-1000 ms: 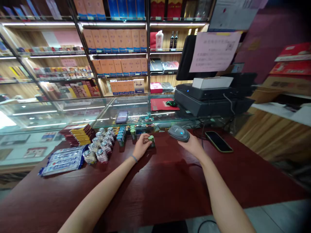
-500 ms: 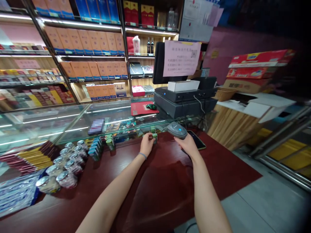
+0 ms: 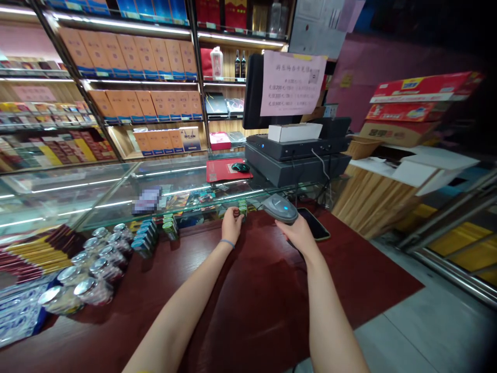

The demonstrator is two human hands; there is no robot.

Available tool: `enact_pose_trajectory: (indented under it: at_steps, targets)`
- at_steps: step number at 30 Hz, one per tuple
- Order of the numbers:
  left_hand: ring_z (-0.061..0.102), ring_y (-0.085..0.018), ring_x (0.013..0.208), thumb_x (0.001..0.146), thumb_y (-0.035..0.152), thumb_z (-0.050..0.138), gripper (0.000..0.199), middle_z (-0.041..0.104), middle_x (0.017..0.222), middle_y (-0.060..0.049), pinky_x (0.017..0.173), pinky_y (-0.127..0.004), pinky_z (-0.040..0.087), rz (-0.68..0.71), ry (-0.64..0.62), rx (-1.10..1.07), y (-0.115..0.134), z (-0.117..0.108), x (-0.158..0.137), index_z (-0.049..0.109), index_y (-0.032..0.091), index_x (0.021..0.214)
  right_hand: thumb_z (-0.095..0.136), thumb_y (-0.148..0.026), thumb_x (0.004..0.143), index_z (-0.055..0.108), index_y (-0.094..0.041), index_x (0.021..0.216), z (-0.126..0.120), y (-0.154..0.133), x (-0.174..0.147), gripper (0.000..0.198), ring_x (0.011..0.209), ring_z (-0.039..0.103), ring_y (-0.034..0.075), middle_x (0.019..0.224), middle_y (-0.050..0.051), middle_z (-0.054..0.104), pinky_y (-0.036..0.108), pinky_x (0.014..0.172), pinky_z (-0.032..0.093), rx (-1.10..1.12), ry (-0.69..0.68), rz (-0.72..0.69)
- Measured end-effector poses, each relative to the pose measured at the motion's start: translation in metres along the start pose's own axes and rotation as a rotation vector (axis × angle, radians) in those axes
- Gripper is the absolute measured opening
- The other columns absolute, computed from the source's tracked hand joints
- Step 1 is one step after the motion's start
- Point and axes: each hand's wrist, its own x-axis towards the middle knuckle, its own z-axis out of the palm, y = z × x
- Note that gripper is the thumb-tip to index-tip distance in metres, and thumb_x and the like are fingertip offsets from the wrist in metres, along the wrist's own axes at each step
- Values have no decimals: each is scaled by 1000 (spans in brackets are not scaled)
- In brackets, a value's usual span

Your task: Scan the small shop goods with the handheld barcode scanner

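My right hand (image 3: 298, 233) is wrapped round the handle of a grey barcode scanner (image 3: 280, 207), whose blue light is lit. The scanner's head points left and away from me. My left hand (image 3: 232, 225) has curled fingers beside small green cylindrical containers (image 3: 243, 207) at the counter's far edge. Whatever its fingers may hold is hidden. More green containers (image 3: 170, 227) stand to the left, in a row next to small blue-green containers (image 3: 143, 238). A phone (image 3: 314, 224) lies beside the scanner.
On the left of the dark red counter (image 3: 256, 311) stand several lidded jars (image 3: 93, 290), with yellow and maroon packets (image 3: 37, 248) and blue-white packs (image 3: 21, 313). Beyond are a glass display case (image 3: 112, 181), a mouse (image 3: 240, 167) and a monitor (image 3: 254, 93).
My left hand has moved slightly left and back from a green container, which now sits close to the other one. The scanner stays in my right hand; the view has tilted down slightly.
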Motion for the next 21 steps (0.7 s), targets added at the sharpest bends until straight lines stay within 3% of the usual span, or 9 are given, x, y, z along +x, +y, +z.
enact_pose_trajectory:
  at_steps: [7,12,16,21]
  targets:
    - [62,-20,92,82,10,68,21,61,96,-5,89,-37,51,24,-19,25,-8,1,1,58,18,98,67,-37,76,61,-21,97,3,-3,0,27,41,50,16,51,-5,58,28,46,41,-17,-30,-2]
    - [62,-24,107,76,15,79,50,61,113,-10,91,-39,53,16,-43,-30,-6,-6,-6,57,18,121,68,-38,76,59,-22,86,8,-6,-2,21,41,51,16,46,-6,53,27,46,41,4,-34,10]
    - [62,-24,112,80,21,78,53,61,121,-11,93,-39,54,96,-40,-4,4,-43,-23,57,21,129,67,-42,78,52,-23,70,20,-14,-7,25,39,48,14,43,-5,51,27,46,39,40,-49,-27]
    - [64,-22,108,87,27,72,40,65,116,-9,93,-38,56,160,106,53,11,-117,-50,60,21,126,69,-48,77,50,-23,62,40,-24,-14,35,38,46,12,41,-4,50,26,46,38,82,-119,-28]
